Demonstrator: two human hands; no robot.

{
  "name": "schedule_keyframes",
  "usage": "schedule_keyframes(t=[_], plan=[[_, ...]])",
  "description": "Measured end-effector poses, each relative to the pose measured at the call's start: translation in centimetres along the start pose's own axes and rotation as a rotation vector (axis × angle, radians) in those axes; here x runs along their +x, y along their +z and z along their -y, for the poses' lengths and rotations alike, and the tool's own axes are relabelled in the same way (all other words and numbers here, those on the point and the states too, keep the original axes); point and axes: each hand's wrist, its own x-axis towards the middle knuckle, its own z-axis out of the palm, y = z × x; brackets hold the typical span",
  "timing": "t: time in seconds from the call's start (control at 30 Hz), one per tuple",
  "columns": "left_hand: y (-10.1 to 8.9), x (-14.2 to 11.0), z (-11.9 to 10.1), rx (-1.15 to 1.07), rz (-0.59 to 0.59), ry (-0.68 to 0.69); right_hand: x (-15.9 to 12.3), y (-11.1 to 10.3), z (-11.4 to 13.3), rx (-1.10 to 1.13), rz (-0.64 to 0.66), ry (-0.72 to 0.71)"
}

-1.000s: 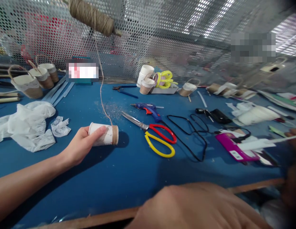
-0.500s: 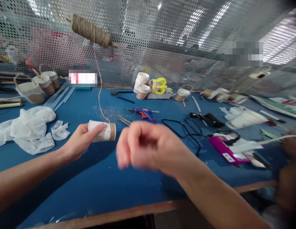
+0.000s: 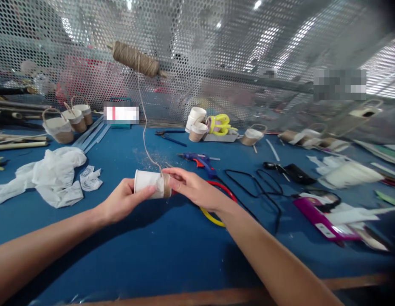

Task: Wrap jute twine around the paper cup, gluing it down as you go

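Observation:
A white paper cup (image 3: 145, 182) lies sideways in my left hand (image 3: 121, 197), its thumb across the wall and its open rim toward the left. Brown twine (image 3: 167, 185) is wound around the base end. My right hand (image 3: 189, 187) closes on that wrapped end, thumb and fingers touching the twine. From there a loose strand (image 3: 145, 136) runs up to a twine spool (image 3: 135, 59) hung before the perforated screen. Scissors with a red and yellow handle (image 3: 213, 216) lie partly hidden beneath my right forearm.
Behind my hands is a blue glue gun (image 3: 197, 159), with pliers (image 3: 170, 138) farther back. White lace fabric (image 3: 54, 176) and small twine-handled cups (image 3: 59, 129) sit at left. A black cord (image 3: 245, 180) and a purple case (image 3: 325, 221) occupy the right.
My right hand, raised apart from the cup before, has come down and left onto its twine-wrapped end. The view has shifted, and the scissors' handle now shows.

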Motion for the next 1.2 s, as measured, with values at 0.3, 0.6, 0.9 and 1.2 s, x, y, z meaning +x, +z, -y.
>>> schedule_keyframes(t=[0.3, 0.6, 0.9, 1.2], plan=[[-0.4, -0.1, -0.5, -0.227, -0.011, -0.224, -0.7, 1.3, 0.4, 0.134, 0.070, -0.022], [0.0, -0.3, 0.1, -0.054, 0.014, -0.178, -0.1, 1.9, 0.4, 0.025, -0.010, -0.271], [0.4, -0.1, 0.5, -0.011, -0.092, -0.187, -0.6, 3.0, 1.6, 0.071, 0.078, -0.247], [-0.5, 0.0, 0.2, 0.006, -0.170, -0.194, 2.0, -6.6, -3.1, -0.450, -0.564, 0.292]])
